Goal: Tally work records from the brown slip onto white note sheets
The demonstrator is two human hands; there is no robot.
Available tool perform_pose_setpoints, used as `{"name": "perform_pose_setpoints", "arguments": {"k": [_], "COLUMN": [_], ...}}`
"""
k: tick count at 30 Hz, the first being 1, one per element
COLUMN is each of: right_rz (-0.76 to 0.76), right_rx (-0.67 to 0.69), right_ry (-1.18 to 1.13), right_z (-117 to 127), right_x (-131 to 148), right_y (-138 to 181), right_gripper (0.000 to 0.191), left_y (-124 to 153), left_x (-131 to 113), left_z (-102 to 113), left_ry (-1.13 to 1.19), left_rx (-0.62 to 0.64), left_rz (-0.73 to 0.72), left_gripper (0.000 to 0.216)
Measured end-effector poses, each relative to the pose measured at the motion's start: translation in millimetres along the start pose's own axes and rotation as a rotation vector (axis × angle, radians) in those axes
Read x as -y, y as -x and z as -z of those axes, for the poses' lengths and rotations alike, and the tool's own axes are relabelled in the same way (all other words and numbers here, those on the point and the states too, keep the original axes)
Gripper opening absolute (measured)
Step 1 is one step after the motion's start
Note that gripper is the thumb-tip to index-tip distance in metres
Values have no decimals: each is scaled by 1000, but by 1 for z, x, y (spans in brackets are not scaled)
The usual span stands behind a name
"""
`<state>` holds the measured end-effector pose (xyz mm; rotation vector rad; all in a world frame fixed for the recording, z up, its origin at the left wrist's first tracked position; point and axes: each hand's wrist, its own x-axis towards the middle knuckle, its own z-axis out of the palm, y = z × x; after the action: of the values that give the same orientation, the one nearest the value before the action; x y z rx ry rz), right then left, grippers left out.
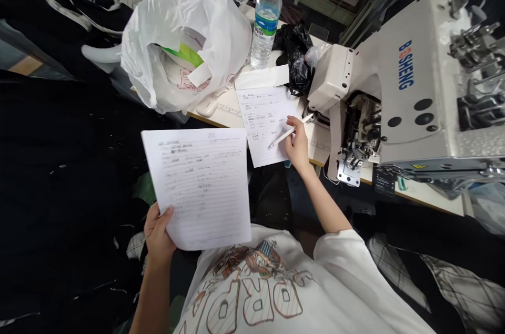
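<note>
My left hand [159,233] grips the lower left edge of a lined sheet of paper [209,186], thumb on top and fingers underneath. Handwriting covers much of that sheet, too small to read. In my right hand [298,145] is a white pen [284,135], its tip pointing down and left. Beneath the pen, a second handwritten sheet [260,108] lies on the white table. The right hand rests at that sheet's right edge. A folded strip of white paper [262,78] lies across the sheet's top.
Behind the sheets stand a white plastic bag [153,23] and a water bottle [263,23] with a green cap. A crumpled black bag [299,55] sits beside the bottle. A sewing machine [398,113] fills the right side. Dark cloth [59,192] is piled at the left.
</note>
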<state>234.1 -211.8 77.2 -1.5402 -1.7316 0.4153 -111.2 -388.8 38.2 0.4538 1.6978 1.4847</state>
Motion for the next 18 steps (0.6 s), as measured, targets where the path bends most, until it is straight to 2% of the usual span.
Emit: {"name": "perform_pose_setpoints", "arguments": {"k": [3, 6, 12, 18], "right_rz": [32, 84, 162, 241], "right_rx": [41, 42, -22, -148], "right_ry": [-63, -64, -45, -83], "right_z": [-2, -3, 5, -2], "right_x": [11, 14, 19, 21], "right_y": [10, 22, 29, 6], "right_gripper": [38, 24, 49, 37], "left_y": [3, 2, -2, -1], "left_x": [-5, -4, 24, 46], "left_z": [11, 14, 12, 7], "left_ry": [12, 15, 7, 50], "left_rx": [2, -4, 6, -31], "left_rz": [29, 6, 36, 75], "left_gripper": [30, 32, 41, 48]}}
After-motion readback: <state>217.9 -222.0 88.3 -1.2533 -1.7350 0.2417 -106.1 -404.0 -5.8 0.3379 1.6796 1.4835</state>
